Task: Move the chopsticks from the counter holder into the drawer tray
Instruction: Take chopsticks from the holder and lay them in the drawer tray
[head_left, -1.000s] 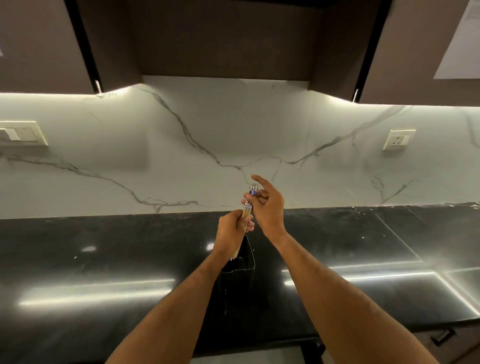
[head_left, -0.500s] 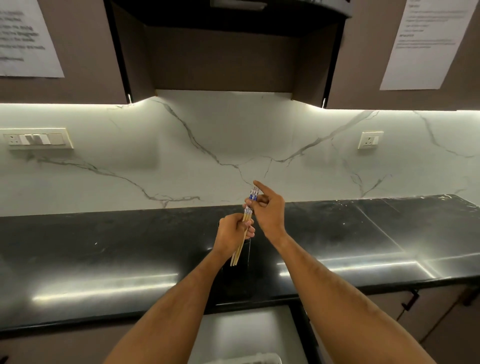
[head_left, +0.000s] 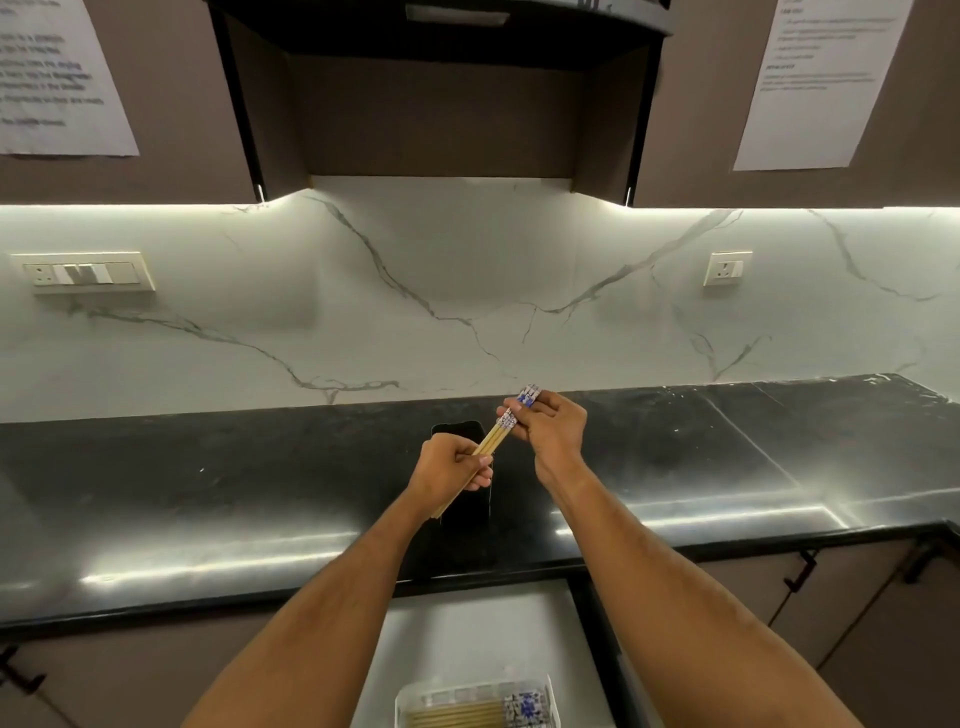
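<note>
Glossy black stone counter (head_left: 208, 499) runs beneath a white, grey-veined marble backsplash (head_left: 415, 291), with brown cabinets (head_left: 171, 93) overhead carrying printed paper sheets (head_left: 57, 78). Both bare hands hold a slim bundle of pale wooden chopsticks (head_left: 493, 441) with blue-and-white patterned tops, slanted above the counter. Left hand (head_left: 454, 465) is curled round the plain lower shafts; right hand (head_left: 550, 431) pinches the patterned ends. Directly behind the hands stands a dark, rounded counter holder (head_left: 457, 431), partly hidden. Below the counter edge, an open white drawer (head_left: 467, 634) holds a clear plastic tray (head_left: 550, 696) with more matching chopsticks lying flat.
</note>
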